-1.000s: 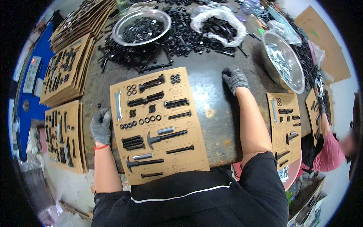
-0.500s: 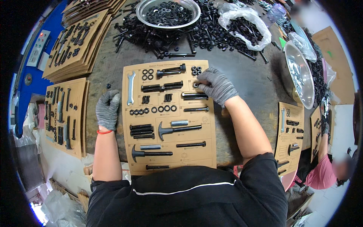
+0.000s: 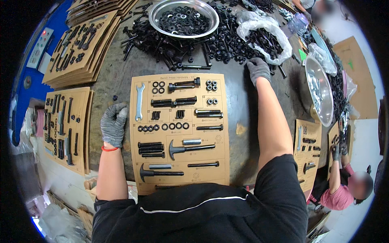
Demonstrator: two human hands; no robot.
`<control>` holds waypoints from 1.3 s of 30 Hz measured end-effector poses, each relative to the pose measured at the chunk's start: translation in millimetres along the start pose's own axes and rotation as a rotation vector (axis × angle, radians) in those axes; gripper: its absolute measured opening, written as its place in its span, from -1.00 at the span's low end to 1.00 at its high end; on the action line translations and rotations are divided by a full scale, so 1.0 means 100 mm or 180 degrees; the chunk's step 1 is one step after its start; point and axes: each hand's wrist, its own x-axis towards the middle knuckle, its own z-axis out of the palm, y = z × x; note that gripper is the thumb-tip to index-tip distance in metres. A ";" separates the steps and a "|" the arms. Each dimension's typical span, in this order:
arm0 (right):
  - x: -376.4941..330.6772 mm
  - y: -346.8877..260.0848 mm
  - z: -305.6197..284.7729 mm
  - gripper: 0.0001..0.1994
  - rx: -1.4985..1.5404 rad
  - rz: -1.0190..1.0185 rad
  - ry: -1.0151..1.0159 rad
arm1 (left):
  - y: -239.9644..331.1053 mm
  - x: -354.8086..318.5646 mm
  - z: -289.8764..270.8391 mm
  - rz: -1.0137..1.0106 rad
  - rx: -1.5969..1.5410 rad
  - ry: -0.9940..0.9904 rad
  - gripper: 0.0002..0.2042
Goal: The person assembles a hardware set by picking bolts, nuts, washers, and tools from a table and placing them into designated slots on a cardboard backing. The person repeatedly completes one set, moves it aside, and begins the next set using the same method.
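In front of me lies a brown cardboard hardware card (image 3: 182,135), fitted with black bolts, washers, nuts, two hammer-shaped black pieces and silver sleeves. A silver open-end wrench (image 3: 139,101) runs along its upper left. Two nuts (image 3: 212,101) sit together near its right edge, under a group of nuts (image 3: 211,85). My left hand (image 3: 114,124), grey-gloved, rests closed on the table beside the card's left edge; whatever it may hold is hidden. Beyond the card's upper right, my gloved right hand (image 3: 258,72) touches the edge of the loose hardware, fingers bent together, fingertips partly hidden.
Loose black bolts and nuts (image 3: 227,44) spread over the far table around a metal bowl of washers (image 3: 184,34). A plastic bag of bolts (image 3: 265,40) lies at far right, a steel bowl (image 3: 318,91) nearer. Filled cards (image 3: 67,129) are stacked left. A co-worker (image 3: 340,190) is at right.
My right hand has left the card's right edge and moved up and right to the loose hardware. Two nuts now show where it was. My left hand stays beside the card.
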 end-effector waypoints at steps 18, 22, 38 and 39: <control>-0.04 -0.18 -0.03 -0.60 -0.0049 -0.0282 -0.0005 | 0.04 -0.03 -0.01 -0.0209 -0.0110 0.0027 -0.76; -0.08 -0.28 0.07 -0.60 -0.0665 -0.0632 0.0132 | 0.01 -0.02 -0.02 -0.0184 -0.0026 0.0016 -0.81; -2.13 -0.29 -0.48 -0.80 0.0711 -0.0269 -0.0855 | 0.08 0.01 0.02 -0.0273 -0.0018 -0.0093 -0.77; -2.32 -0.43 -0.56 -0.81 0.0649 -0.0775 -0.1155 | 0.06 -0.01 0.00 -0.0290 -0.0080 -0.0041 -0.77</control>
